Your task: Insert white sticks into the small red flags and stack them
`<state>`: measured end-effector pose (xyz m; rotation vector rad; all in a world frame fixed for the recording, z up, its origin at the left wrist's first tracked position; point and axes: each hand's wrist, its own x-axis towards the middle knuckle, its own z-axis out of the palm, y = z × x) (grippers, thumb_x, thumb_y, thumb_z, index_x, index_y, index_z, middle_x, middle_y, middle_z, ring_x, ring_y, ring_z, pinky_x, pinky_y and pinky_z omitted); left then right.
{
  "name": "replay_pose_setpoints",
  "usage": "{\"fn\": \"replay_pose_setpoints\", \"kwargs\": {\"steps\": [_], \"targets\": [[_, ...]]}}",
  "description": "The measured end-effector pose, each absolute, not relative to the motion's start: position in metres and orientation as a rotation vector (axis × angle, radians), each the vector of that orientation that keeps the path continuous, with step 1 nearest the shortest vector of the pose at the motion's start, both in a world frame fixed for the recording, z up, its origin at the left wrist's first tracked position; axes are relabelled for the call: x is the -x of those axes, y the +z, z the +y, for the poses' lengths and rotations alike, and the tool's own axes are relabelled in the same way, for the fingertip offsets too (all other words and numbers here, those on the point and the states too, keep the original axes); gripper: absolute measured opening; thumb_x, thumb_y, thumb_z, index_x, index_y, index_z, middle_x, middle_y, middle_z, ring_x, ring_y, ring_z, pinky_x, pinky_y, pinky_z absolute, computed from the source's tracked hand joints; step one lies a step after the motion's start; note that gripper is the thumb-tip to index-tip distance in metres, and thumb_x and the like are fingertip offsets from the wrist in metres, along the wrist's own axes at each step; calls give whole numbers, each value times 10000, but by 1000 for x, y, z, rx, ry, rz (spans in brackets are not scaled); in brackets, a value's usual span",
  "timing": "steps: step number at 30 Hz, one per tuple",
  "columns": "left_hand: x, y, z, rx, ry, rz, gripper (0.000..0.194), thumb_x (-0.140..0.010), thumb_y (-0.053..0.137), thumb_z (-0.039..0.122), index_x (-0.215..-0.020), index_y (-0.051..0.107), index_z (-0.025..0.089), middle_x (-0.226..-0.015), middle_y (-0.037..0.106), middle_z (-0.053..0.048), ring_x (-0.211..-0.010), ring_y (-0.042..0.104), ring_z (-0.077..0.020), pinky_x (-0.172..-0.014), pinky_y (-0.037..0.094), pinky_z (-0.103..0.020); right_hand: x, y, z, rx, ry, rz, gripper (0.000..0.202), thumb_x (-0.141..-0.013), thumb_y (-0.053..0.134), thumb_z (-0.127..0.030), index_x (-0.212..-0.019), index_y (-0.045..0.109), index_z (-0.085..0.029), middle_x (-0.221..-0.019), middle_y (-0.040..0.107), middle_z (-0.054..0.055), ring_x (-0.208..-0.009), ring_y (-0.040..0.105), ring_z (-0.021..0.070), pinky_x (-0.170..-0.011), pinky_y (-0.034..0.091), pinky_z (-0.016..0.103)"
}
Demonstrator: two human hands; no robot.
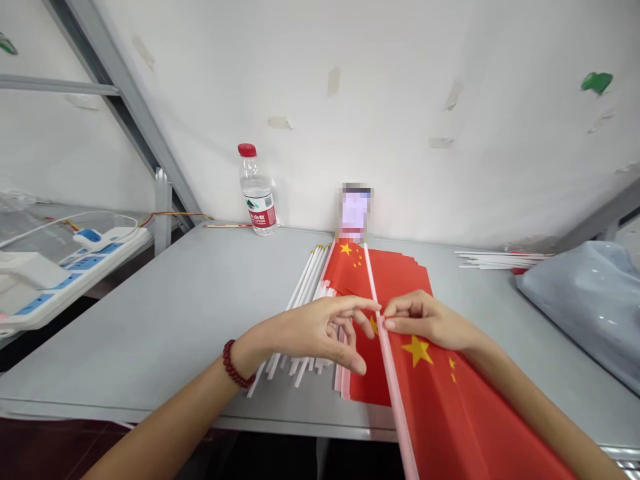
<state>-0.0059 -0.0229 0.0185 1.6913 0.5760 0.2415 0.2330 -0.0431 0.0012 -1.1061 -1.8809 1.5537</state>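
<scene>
Red flag (445, 407) pinched at its pale sleeve by the right hand (435, 323)

The upper end of the flag's pale sleeve (393, 380) is gripped between the thumb and fingers of the right hand; the red cloth is spread below that hand and forearm, past the front edge of the tabletop (165, 320). A white stick (371, 273) is lined up with the sleeve's top; how far it is inserted cannot be told. The left hand (315, 327) is held open, its fingers loosely curved and its index finger stretched to the stick beside the right fingertips; whether the stick is touched cannot be made out. A dark red beaded bracelet (235, 365) is worn on the left wrist.

Beneath and beyond the hands, a pile of red flags (400, 267) is laid on the tabletop, flanked on the left by a bundle of white sticks (306, 283). Behind the pile, a pixelated phone (356, 210) is propped against the white wall (300, 53). Farther left, a red-capped water bottle (259, 203) is stood near the wall, and a white power strip (107, 250) is seen beyond the tabletop's edge. On the right, more white sticks (493, 260) are placed near a grey plastic bag (585, 307).
</scene>
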Motion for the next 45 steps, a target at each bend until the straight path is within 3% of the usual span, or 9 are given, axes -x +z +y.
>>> {"fn": "replay_pose_setpoints", "kwargs": {"steps": [3, 6, 12, 19, 23, 30, 34, 37, 45], "targets": [[4, 18, -22, -1710, 318, 626, 476, -701, 720, 333, -1153, 618, 227, -1020, 629, -56, -857, 583, -149, -708, 475, -252, -223, -1, -51, 990, 1711, -1951, 345, -829, 601, -446, -648, 552, -157, -531, 306, -75, -479, 222, 61, -463, 211, 225], [4, 16, -16, -1604, 496, 724, 379, -716, 702, 316, -1072, 657, 192, -936, 649, -43, -770, 586, -125, -706, 478, -250, -220, -1, -55, 915, 1789, -2010, 304, -829, 616, -405, -671, 585, -147, -519, 349, -73, -465, 264, 57, -449, 223, 219], [33, 17, 18, -1310, 1374, 1318, 152, -709, 635, 234, -823, 621, 135, -679, 577, 17, -546, 505, -77, -563, 436, -218, -231, 6, -54, 687, 1902, -2212, 188, -805, 647, -289, -691, 642, -141, -535, 438, -55, -483, 339, 59, -476, 279, 211], [49, 0, 33, -1952, 728, 1464, 248, -743, 536, 273, -872, 701, 139, -656, 611, -8, -615, 546, -130, -598, 405, -238, -238, 6, -51, 855, 1826, -2102, 297, -821, 624, -349, -599, 551, -165, -492, 317, -74, -463, 248, 62, -448, 210, 229], [40, -15, 30, -2261, 602, 1499, 324, -801, 472, 290, -1003, 693, 166, -741, 657, -28, -641, 572, -155, -626, 410, -257, -235, -1, -49, 800, 1826, -2086, 305, -811, 645, -350, -599, 552, -152, -491, 294, -77, -454, 246, 53, -434, 206, 222], [33, -8, 24, -2386, 490, 1651, 326, -840, 427, 293, -1042, 665, 200, -859, 690, -35, -756, 617, -191, -708, 444, -281, -233, 6, -50, 963, 1717, -1962, 324, -828, 616, -392, -620, 543, -155, -529, 323, -65, -483, 234, 58, -454, 227, 227], [40, -8, 27, -2278, 498, 1908, 390, -837, 428, 321, -1123, 621, 139, -1079, 640, -135, -1020, 575, -292, -859, 431, -372, -236, 6, -46, 1108, 1651, -1823, 318, -814, 626, -429, -664, 566, -155, -541, 392, -53, -479, 325, 59, -476, 294, 219], [51, -13, 34, -2178, 451, 2007, 489, -808, 468, 357, -1192, 569, 71, -1110, 602, -219, -1054, 556, -359, -870, 427, -442, -238, 3, -41, 1206, 1600, -1722, 301, -806, 633, -438, -723, 599, -151, -607, 498, -20, -535, 451, 83, -521, 362, 224], [64, -16, 46, -2067, 425, 1867, 488, -755, 543, 370, -1176, 569, 125, -967, 687, -95, -891, 641, -226, -779, 477, -289, -236, 3, -41, 1268, 1596, -1631, 288, -804, 631, -436, -732, 607, -158, -649, 565, -1, -572, 533, 104, -540, 407, 228]]}}
